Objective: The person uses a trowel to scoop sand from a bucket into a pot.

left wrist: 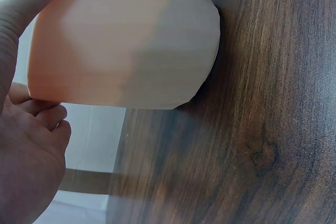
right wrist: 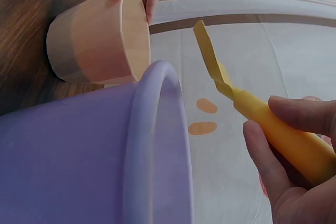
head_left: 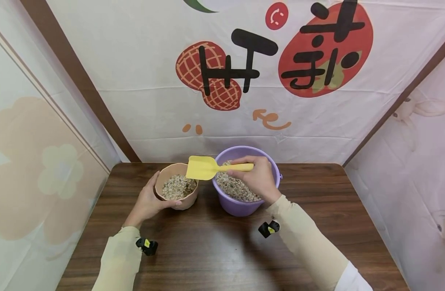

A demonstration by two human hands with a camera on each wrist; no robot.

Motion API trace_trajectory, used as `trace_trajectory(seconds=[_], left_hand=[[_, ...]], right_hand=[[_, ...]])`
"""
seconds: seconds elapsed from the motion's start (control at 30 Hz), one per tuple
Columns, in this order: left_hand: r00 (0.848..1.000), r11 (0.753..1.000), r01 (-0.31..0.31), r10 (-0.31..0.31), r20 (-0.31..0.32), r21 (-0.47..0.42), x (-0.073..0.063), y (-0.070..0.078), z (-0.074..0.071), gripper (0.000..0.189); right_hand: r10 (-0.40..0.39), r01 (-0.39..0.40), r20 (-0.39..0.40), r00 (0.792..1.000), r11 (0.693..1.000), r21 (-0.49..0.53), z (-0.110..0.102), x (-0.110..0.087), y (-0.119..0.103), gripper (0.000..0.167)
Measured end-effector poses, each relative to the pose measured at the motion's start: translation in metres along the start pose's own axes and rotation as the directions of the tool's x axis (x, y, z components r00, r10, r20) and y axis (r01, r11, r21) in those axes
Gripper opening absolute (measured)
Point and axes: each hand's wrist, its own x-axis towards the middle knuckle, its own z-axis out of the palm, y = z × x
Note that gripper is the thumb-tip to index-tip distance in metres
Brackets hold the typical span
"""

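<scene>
My right hand (head_left: pixel 258 178) holds a yellow toy shovel (head_left: pixel 202 167) by its handle, above the purple bucket (head_left: pixel 240 208). The shovel's blade reaches left, over the gap between bucket and pot, and overlaps the pot's right rim in the head view. No grains show on the blade. My left hand (head_left: pixel 151 202) grips the peach-coloured pot (head_left: pixel 189 201) at its rim, thumb on the near side and fingers round the left side. Speckled gravel-like grains (head_left: pixel 179 186) lie inside the pot, and similar grains (head_left: pixel 235 188) fill part of the bucket.
Pot and bucket stand side by side at the back of the brown wooden table (head_left: pixel 208 250). Right behind them hangs a white printed cloth (head_left: pixel 153 101), with more cloth on the left and right sides. A black wrist camera (head_left: pixel 147 245) sits by the left sleeve.
</scene>
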Motion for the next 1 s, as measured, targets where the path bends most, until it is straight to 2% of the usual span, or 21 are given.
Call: trace_trajectory(seconds=[0.17,0.43,0.6,1.0], left_hand=[[1.0,1.0,-0.001,0.001,0.003,0.0,-0.001,-0.001,0.0,0.136],[1.0,1.0,-0.01,0.01,0.003,-0.006,-0.001,-0.001,-0.001,0.136],[1.0,1.0,-0.021,0.021,0.003,-0.015,-0.001,-0.001,-0.001,0.136],[1.0,1.0,-0.02,0.02,0.004,-0.018,-0.001,-0.001,-0.001,0.135]], right_hand=[[0.064,-0.065,0.009,0.998,0.996,0.063,-0.011,-0.006,0.005,0.03],[0.069,-0.064,-0.022,0.997,0.979,0.193,-0.029,-0.013,0.02,0.031],[0.124,-0.107,-0.053,0.991,0.961,0.254,-0.041,-0.017,0.028,0.033],[0.194,-0.163,-0.139,0.971,0.964,0.208,-0.068,-0.028,0.054,0.04]])
